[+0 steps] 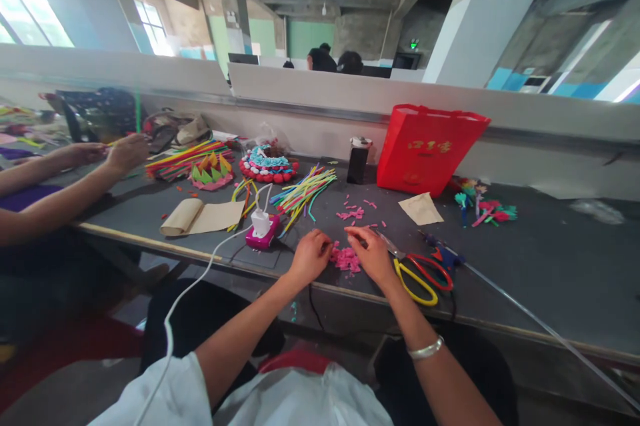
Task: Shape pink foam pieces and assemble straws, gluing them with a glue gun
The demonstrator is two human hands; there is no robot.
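A small pile of cut pink pieces (346,258) lies near the table's front edge, between my two hands. My left hand (311,257) is at the pile's left side, its fingers curled in and the fingertips at the pieces; whether something is pinched there is hidden. On the pile's right, my right hand (371,254) has its fingers stretched out over the pieces, apart from one another. Scissors (417,273) with one yellow and one red handle lie just right of my right hand. More pink pieces (353,213) are scattered behind the pile.
A glue gun (445,254) with a long clear stick lies right. Behind stand a red bag (427,153) and a dark bottle (358,161). Left are colourful strips (305,191), a purple power socket (263,233) with a white cable, a paper roll (200,218) and a co-worker's hands (125,154).
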